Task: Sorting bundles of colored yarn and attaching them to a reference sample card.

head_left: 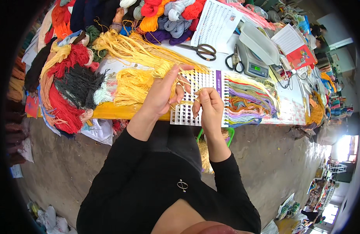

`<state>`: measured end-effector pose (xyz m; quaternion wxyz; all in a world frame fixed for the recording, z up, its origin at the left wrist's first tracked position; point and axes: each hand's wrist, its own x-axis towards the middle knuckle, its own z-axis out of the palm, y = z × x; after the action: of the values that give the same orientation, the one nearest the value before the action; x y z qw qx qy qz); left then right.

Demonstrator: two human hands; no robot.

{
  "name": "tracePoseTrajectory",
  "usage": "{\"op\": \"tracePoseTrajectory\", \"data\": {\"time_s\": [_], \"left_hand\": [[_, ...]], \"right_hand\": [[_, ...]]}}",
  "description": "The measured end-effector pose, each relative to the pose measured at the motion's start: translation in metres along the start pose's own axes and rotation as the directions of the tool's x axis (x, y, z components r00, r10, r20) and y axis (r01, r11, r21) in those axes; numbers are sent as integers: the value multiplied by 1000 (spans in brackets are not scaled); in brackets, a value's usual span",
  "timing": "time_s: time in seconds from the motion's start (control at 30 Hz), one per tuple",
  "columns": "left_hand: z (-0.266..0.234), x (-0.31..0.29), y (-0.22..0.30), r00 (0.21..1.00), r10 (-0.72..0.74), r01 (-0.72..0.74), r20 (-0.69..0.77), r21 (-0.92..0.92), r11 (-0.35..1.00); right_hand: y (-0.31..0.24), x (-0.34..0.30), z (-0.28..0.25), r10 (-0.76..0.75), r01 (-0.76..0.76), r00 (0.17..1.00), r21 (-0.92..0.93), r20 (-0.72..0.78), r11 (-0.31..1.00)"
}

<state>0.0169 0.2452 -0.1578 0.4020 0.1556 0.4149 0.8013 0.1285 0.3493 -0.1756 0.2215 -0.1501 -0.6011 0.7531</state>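
My left hand [160, 93] is closed around strands of yellow yarn [163, 69], its fingers curled over the upper part of a white card [180, 120] with rows of holes. A thin yellow strand runs across from it to my right hand [210, 107], where thumb and fingertips pinch it just above the card. Multicoloured threads [252, 99] hang from the card's right edge, beside its purple strip [219, 82]. A thick hank of cut yellow yarn [131, 85] lies left of my left hand, and longer yellow skeins [127, 48] stretch behind it.
Black-handled scissors [205, 52] and smaller scissors [235, 62] lie beyond the card. A digital scale [256, 68] carries a clear tray [259, 43]. Printed sheets [216, 25] lie at the back. Piled yarn [73, 82] covers the left side. A green basket [231, 136] stands below the table edge.
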Motion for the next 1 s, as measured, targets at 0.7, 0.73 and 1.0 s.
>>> {"op": "tracePoseTrajectory", "data": {"time_s": [0.7, 0.73, 1.0], "left_hand": [[-1, 3, 6, 999, 32, -33, 25, 22, 999], [-2, 3, 5, 999, 31, -31, 34, 6, 1000], [2, 1, 13, 999, -28, 27, -34, -39, 999]], "right_hand": [[1, 0, 0, -11, 11, 1000, -11, 2, 1000], [1, 0, 0, -11, 11, 1000, -3, 2, 1000], [-2, -2, 1, 37, -37, 999, -15, -8, 999]]}}
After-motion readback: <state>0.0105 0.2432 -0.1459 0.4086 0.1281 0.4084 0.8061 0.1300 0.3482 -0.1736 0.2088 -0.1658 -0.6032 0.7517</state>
